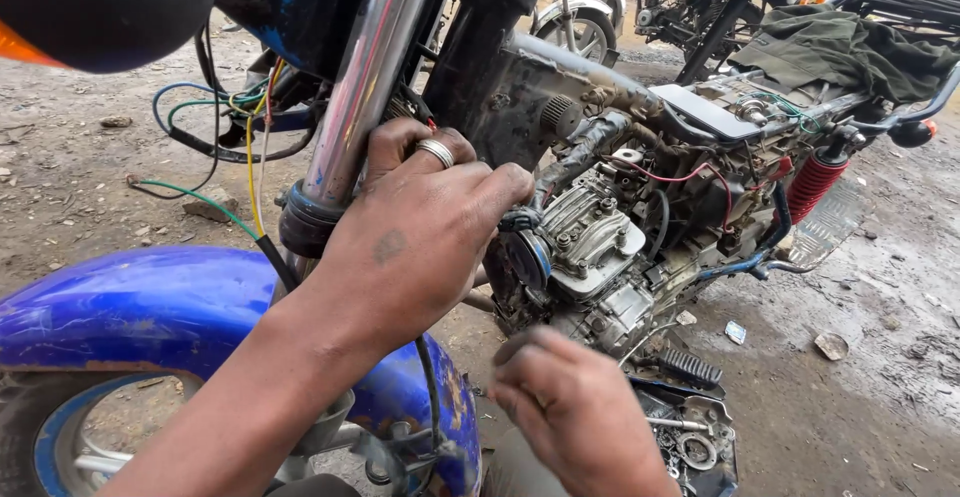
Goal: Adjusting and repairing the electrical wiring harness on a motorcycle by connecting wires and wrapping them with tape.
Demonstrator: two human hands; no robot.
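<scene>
Head view of a stripped motorcycle standing on muddy ground, with both of the person's hands at the front of the engine. The left hand (420, 227), a ring (436, 152) on one finger, reaches past the chromed fork tube (365, 87) with its fingers curled inward toward the black round fitting (527, 257) at the front of the cylinder head (590, 232); the fingertips are hidden behind the knuckles, so whether they pinch a part or only press on it cannot be told. The right hand (575, 412) sits lower, just below the engine, fingers bent and loosely closed (its palm is turned away, so any object in it is concealed and its grasp cannot be told either).

The work in hand appears to be the fitting or freeing of a small part at the front of the cylinder head, with the left hand doing the fine work and the right hand supporting from beneath. The next move, as judged from this arrangement, calls for a steady fingertip grip in a cramped gap between fork tube and engine, and for keeping clear of the loose wires (235, 122) hanging beside the fork.

Surroundings: the blue front mudguard (150, 307) lies below the left forearm; a tray of small metal parts (690, 442) rests on the ground near the right hand; a red rear spring (812, 185) and a dark cloth (840, 47) over the frame appear farther back.
</scene>
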